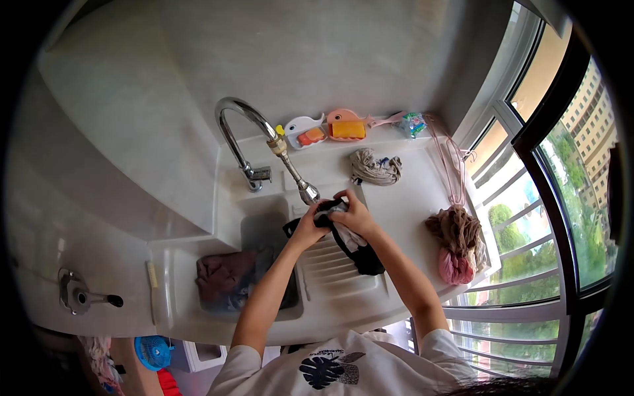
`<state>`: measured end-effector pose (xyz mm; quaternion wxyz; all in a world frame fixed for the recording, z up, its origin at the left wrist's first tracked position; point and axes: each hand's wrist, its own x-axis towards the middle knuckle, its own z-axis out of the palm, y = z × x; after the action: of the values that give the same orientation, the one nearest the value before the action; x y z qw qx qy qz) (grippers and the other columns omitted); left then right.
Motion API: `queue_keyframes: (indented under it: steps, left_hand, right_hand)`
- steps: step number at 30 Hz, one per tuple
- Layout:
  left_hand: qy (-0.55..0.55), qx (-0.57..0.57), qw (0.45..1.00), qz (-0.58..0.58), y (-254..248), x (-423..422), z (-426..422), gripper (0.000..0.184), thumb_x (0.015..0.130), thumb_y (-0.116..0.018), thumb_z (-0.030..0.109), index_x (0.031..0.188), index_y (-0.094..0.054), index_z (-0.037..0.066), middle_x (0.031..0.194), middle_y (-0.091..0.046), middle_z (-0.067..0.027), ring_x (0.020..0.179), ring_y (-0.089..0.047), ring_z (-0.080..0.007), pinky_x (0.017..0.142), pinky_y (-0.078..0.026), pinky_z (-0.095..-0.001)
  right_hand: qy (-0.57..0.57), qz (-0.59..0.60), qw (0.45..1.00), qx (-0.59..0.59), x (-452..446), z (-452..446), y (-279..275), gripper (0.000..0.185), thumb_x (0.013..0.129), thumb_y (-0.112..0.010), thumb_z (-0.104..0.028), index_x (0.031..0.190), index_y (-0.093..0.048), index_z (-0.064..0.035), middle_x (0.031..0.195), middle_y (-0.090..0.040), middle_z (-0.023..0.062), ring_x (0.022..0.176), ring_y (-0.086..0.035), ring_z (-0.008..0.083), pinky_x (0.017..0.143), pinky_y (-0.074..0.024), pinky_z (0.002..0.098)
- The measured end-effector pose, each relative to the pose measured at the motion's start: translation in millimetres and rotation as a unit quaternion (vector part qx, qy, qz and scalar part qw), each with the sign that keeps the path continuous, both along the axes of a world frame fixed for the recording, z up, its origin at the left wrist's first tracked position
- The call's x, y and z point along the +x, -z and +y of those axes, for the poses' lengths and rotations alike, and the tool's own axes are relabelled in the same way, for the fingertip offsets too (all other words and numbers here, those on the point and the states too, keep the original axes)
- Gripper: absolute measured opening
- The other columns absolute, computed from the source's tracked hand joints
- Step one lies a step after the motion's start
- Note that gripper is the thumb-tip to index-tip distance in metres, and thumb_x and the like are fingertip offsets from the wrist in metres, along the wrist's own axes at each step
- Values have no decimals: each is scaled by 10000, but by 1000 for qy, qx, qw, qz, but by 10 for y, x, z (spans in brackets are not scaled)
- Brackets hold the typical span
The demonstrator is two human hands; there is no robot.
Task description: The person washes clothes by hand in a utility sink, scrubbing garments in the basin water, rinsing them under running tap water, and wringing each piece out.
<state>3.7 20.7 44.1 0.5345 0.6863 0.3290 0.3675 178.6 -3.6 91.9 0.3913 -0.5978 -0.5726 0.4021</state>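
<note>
Both of my hands hold a bunched black-and-white garment just below the spout of the chrome faucet. My left hand grips its left side, and my right hand closes round its upper right part. The rest of the cloth hangs down over the ridged washboard built into the sink. To the left, in the sink basin, a dark maroon cloth lies partly in water. Whether water runs from the spout I cannot tell.
A twisted grey-beige cloth lies on the counter at the back. Brown cloth and pink cloth are piled at the right near pink hangers. A whale-shaped soap dish and a pink soap dish stand along the back ledge.
</note>
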Motion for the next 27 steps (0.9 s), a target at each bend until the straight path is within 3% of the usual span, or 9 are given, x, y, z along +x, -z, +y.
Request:
queue_keyframes:
  steps: [4, 6, 10, 12, 14, 15, 18, 22, 27]
  left_hand:
    - [-144, -358, 876, -288, 115, 382, -89, 533, 772, -533, -82, 1278, -481, 76, 1162, -564, -89, 1063, -565, -197, 907, -480, -322]
    - [-147, -383, 850, -329, 180, 430, -104, 453, 796, -513, -53, 1236, -504, 52, 1164, -571, -97, 1063, -575, -234, 906, -498, -350]
    - [-128, -434, 766, -456, 260, 384, -99, 339, 846, -440, 122, 1146, -529, -7, 1144, -587, -113, 1077, -572, -268, 967, -467, -395]
    - [26, -411, 693, -592, 214, 258, -122, 401, 797, -410, 141, 1128, -548, -38, 1178, -581, -153, 1113, -557, -288, 1004, -433, -416]
    - [-14, -408, 710, -573, 239, 177, -56, 469, 724, -417, 87, 1164, -524, -33, 1193, -566, -159, 1137, -535, -306, 1040, -388, -445]
    - [-46, -388, 769, -505, 168, 142, -75, 502, 719, -418, 52, 1210, -497, -15, 1206, -556, -153, 1140, -532, -299, 1036, -390, -446]
    - [-23, -368, 881, -295, -79, -181, -87, 635, 729, -436, -31, 1354, -402, 78, 1226, -527, -116, 1109, -541, -247, 970, -435, -410]
    - [-129, -167, 976, -62, 256, -626, 153, 709, 807, -700, 159, 1421, -349, 95, 1324, -478, -117, 1188, -493, -211, 962, -425, -383]
    - [140, -301, 888, -317, 41, -159, 326, 815, 716, -784, 215, 1412, -373, 113, 1332, -476, -73, 1262, -413, -209, 1046, -339, -380]
  right_hand:
    - [97, -13, 993, 68, -97, -28, 53, 647, 717, -762, -406, 1130, -551, 47, 881, -647, 208, 806, -651, 318, 741, -509, 351]
    - [89, -44, 987, 128, -126, -107, 182, 760, 708, -768, -446, 1240, -513, 33, 1284, -449, 287, 1204, -463, 387, 984, -403, 418]
    - [32, -31, 988, 149, -261, -213, 444, 1097, 632, -840, -430, 1421, -223, 16, 1383, -351, 234, 1282, -379, 351, 1062, -325, 391]
    - [13, 30, 994, 108, -265, -178, 418, 1087, 655, -849, -324, 1444, -168, -13, 1382, -366, 190, 1284, -383, 295, 1055, -328, 386]
    - [-121, 395, 911, -8, -317, -145, 329, 929, 687, -833, -214, 1408, -279, -28, 1340, -433, 133, 1266, -406, 252, 1047, -334, 365]
    - [-107, 374, 920, -38, -340, -72, 621, 664, 716, -786, -128, 1279, -443, -44, 1153, -557, 58, 1059, -542, 195, 921, -439, 315]
    - [-90, 384, 881, -261, -244, 4, 846, 523, 744, -749, -179, 1181, -492, -55, 967, -594, 58, 751, -565, 157, 689, -485, 281]
    - [-77, 511, 788, -335, -181, -116, 600, 270, 781, -681, -200, 986, -549, -84, 765, -547, 12, 534, -426, 91, 502, -389, 253]
    - [-173, 601, 670, -399, -222, -156, 473, 233, 831, -610, -307, 901, -504, -112, 739, -465, -15, 499, -372, 56, 533, -360, 233]
